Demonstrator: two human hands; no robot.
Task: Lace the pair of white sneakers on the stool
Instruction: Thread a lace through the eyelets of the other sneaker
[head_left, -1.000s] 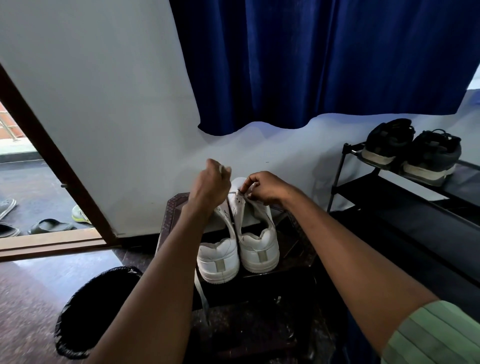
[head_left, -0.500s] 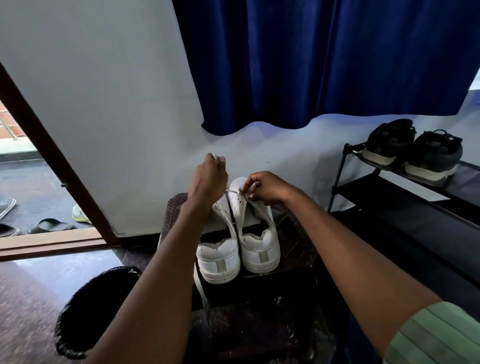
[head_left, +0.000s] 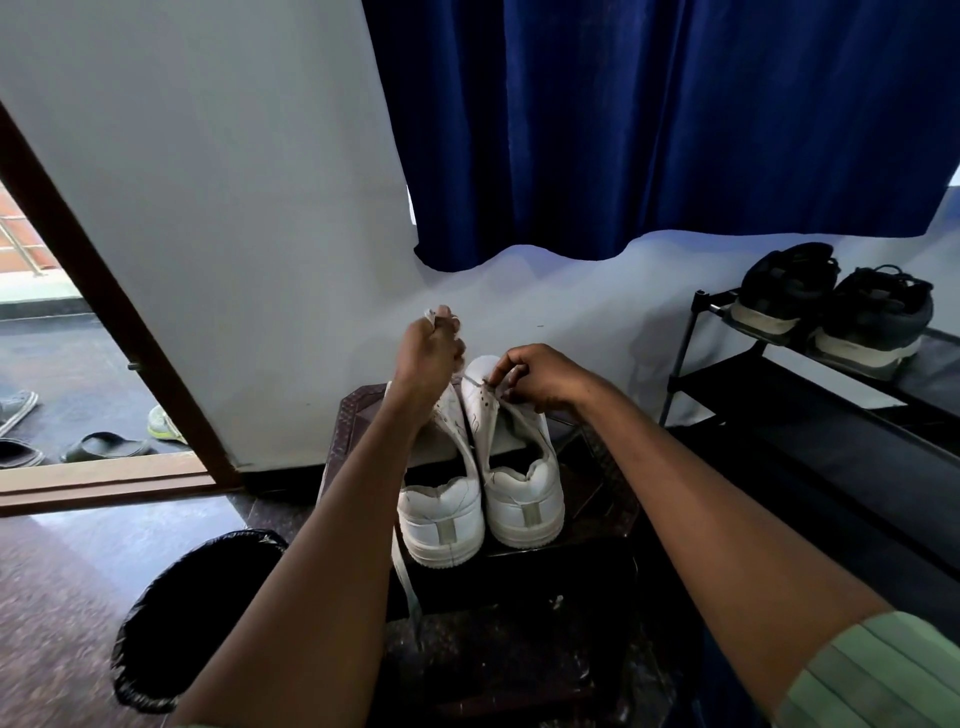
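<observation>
Two white sneakers stand side by side, heels toward me, on a dark stool (head_left: 597, 525). The left sneaker (head_left: 441, 519) is partly hidden by my left forearm. My left hand (head_left: 428, 353) is raised above the shoes and pinches a white lace (head_left: 405, 582) end at its fingertips; a length of that lace hangs down past the stool's front. My right hand (head_left: 540, 376) rests on the right sneaker (head_left: 524, 499) near its eyelets, fingers curled and pinching the lace or the eyelet flap there.
A black bin (head_left: 192, 618) lined with a bag stands on the floor at the left of the stool. A black shoe rack (head_left: 810, 395) with a dark pair of shoes (head_left: 831, 312) is at the right. A blue curtain (head_left: 649, 130) hangs behind. Sandals lie outside the open doorway (head_left: 78, 405).
My left hand has risen steadily, drawing the lace upward away from the shoes. My right hand has stayed at the right sneaker's eyelets.
</observation>
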